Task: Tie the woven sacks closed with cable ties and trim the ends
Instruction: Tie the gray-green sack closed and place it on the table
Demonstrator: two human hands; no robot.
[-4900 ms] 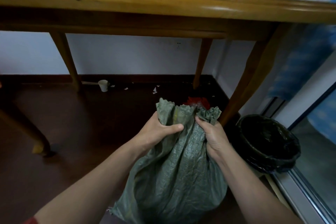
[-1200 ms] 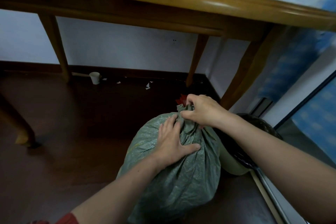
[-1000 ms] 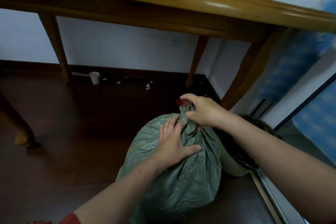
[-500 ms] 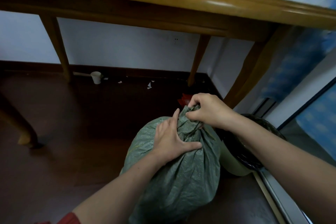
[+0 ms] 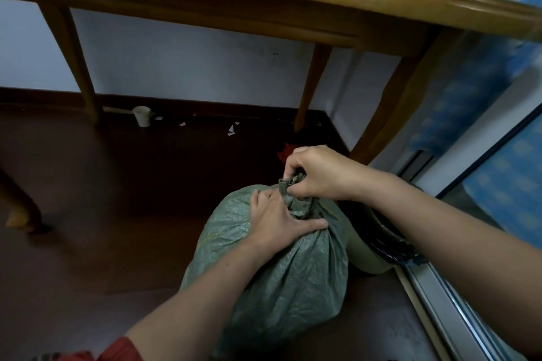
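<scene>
The woven sack (image 5: 287, 278) stands upright on the dark floor (image 5: 117, 214), bulging, directly between the two forearms. Its mouth is bunched into a twisted neck (image 5: 296, 202) at the top. The right hand (image 5: 316, 173) has fingers and thumb curled tightly round the tip of that neck, grasping it from above. The left hand (image 5: 272, 220) lies just below, fingers fairly straight and pressed on the sack's shoulder, thumb stretched across the base of the neck. Whether the right hand holds anything besides cloth is hard to tell. A lined bin (image 5: 372, 246) sits touching the sack's right side.
</scene>
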